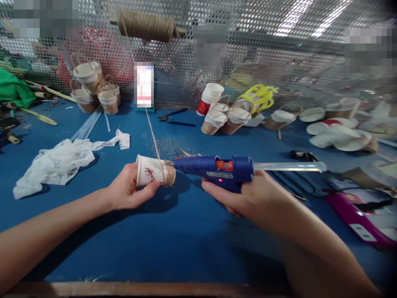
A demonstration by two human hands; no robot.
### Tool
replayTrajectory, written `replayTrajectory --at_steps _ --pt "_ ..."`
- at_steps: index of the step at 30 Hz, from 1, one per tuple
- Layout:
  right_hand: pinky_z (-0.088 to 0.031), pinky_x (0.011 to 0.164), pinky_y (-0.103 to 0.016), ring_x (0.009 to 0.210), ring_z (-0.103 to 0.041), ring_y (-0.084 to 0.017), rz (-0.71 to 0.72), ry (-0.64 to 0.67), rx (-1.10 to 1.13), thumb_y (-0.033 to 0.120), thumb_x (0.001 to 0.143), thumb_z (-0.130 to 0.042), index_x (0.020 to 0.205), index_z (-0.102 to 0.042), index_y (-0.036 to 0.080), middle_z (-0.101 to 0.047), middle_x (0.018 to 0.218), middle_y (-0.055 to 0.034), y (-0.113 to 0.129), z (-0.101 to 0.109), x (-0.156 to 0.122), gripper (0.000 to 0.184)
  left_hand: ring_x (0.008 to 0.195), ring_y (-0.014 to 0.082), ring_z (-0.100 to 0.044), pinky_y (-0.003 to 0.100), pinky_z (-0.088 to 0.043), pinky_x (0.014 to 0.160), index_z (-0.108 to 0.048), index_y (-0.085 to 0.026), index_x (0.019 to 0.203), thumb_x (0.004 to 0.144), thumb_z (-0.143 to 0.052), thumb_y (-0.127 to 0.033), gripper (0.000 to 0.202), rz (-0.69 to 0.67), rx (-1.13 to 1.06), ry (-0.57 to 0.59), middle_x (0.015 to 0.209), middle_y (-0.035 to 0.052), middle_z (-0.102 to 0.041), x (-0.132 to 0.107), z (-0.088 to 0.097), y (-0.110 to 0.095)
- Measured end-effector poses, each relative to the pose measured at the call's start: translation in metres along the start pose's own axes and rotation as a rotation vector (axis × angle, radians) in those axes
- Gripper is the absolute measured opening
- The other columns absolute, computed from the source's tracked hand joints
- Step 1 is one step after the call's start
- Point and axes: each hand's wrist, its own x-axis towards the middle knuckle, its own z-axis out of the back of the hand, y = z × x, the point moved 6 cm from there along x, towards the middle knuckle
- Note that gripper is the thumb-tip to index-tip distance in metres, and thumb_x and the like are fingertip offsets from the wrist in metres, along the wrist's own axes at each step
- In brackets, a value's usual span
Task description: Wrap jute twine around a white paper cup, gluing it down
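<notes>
My left hand (pixel 133 186) grips a white paper cup (pixel 145 170) with a red floral print, lying on its side with its base to the right. Brown twine (pixel 169 174) is wound round the base end. From there a single strand (pixel 152 133) runs taut up toward a spool of twine (pixel 145 25) on the mesh. My right hand (pixel 245 194) is closed round a blue hot glue gun (pixel 211 167) with its red light lit. The gun's nozzle meets the cup at the edge of the wound twine. A clear glue stick (pixel 291 167) sticks out of its back.
White lace (pixel 58 161) lies in a heap on the left of the blue table (pixel 130 248). Twine-wrapped cups stand at the back left (pixel 88 78) and back right (pixel 215 118). Blue-handled pliers (pixel 178 118) rest between them. A purple power strip (pixel 356 219) sits at right.
</notes>
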Motion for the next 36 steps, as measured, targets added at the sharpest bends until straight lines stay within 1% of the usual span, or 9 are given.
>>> replayTrajectory --at_steps 2,4,9,14,18,23,26,33,36 --pt "-0.022 0.042 -0.024 0.035 -0.035 -0.009 0.150 -0.009 -0.078 -0.002 0.069 -0.030 0.087 -0.063 0.018 -0.048 0.040 0.0021 0.006 0.000 -0.002 0.043 0.064 0.0139 -0.060 0.025 -0.049 0.061 -0.061 -0.011 0.076 0.074 -0.048 -0.013 0.013 -0.034 0.023 -0.015 0.074 0.0072 -0.066 0.000 0.001 -0.002" --pt "-0.023 0.042 -0.025 0.035 -0.035 -0.010 0.228 -0.023 -0.141 -0.002 0.068 -0.030 0.089 -0.063 0.016 -0.049 0.040 0.0015 0.008 0.000 -0.003 0.043 0.066 0.0142 -0.061 0.025 -0.050 0.063 -0.061 -0.011 0.075 0.074 -0.048 -0.012 0.013 -0.052 0.032 -0.019 0.075 0.0075 -0.067 0.000 0.001 -0.003" --pt "-0.022 0.044 -0.024 0.036 -0.034 -0.010 0.218 -0.039 -0.165 -0.002 0.065 -0.031 0.088 -0.063 0.017 -0.048 0.041 0.0021 0.005 -0.001 -0.001 0.043 0.063 0.0132 -0.060 0.024 -0.049 0.061 -0.060 -0.011 0.071 0.073 -0.048 -0.011 0.012 -0.084 0.045 -0.019 0.069 0.0065 -0.066 0.000 0.001 -0.005" --pt "-0.021 0.042 -0.024 0.038 -0.034 -0.009 0.164 -0.008 -0.007 0.004 0.074 -0.031 0.087 -0.064 0.017 -0.048 0.042 0.0017 0.003 -0.004 0.004 0.038 0.061 0.0123 -0.059 0.023 -0.049 0.058 -0.059 -0.011 0.072 0.072 -0.049 -0.009 0.011 -0.117 0.067 -0.029 0.068 0.0062 -0.066 0.000 0.001 -0.007" --pt "-0.022 0.041 -0.025 0.037 -0.035 -0.009 -0.024 0.037 0.263 0.015 0.078 -0.033 0.081 -0.065 0.019 -0.046 0.042 0.0019 -0.005 -0.004 0.007 0.033 0.061 0.0133 -0.059 0.024 -0.049 0.057 -0.059 -0.011 0.071 0.071 -0.050 -0.008 0.010 -0.170 0.098 -0.022 0.067 0.0067 -0.066 0.002 0.002 -0.011" --pt "-0.032 0.036 -0.022 0.036 -0.043 -0.009 -0.620 0.167 0.754 0.036 0.076 -0.047 0.066 -0.057 0.021 -0.045 0.040 0.0042 -0.024 -0.015 -0.003 0.021 0.057 0.0133 -0.058 0.024 -0.049 0.056 -0.058 -0.012 0.067 0.071 -0.048 -0.009 0.011 -0.145 0.115 -0.018 0.061 0.0053 -0.064 0.002 0.003 -0.011" --pt "-0.036 0.037 -0.022 0.034 -0.044 -0.010 -0.806 0.192 0.820 0.045 0.069 -0.055 0.061 -0.053 0.021 -0.046 0.037 0.0052 -0.024 -0.016 -0.008 0.025 0.061 0.0143 -0.060 0.025 -0.050 0.060 -0.059 -0.011 0.072 0.072 -0.048 -0.009 0.011 -0.133 0.099 -0.005 0.068 0.0076 -0.066 0.001 0.003 -0.010" --pt "-0.038 0.036 -0.021 0.033 -0.045 -0.010 -0.834 0.211 0.815 0.046 0.065 -0.058 0.073 -0.058 0.020 -0.048 0.036 0.0058 -0.023 -0.017 -0.010 0.027 0.068 0.0149 -0.062 0.029 -0.052 0.068 -0.060 -0.012 0.083 0.072 -0.048 -0.009 0.016 -0.137 0.079 0.017 0.080 0.0111 -0.068 0.001 0.001 -0.009" --pt "-0.038 0.035 -0.021 0.033 -0.044 -0.010 -0.880 0.227 0.794 0.044 0.065 -0.058 0.072 -0.057 0.019 -0.047 0.036 0.0058 -0.025 -0.018 -0.010 0.026 0.080 0.0189 -0.063 0.031 -0.052 0.072 -0.060 -0.012 0.078 0.072 -0.048 -0.008 0.014 -0.163 0.102 0.001 0.084 0.0122 -0.068 0.001 0.001 -0.011"
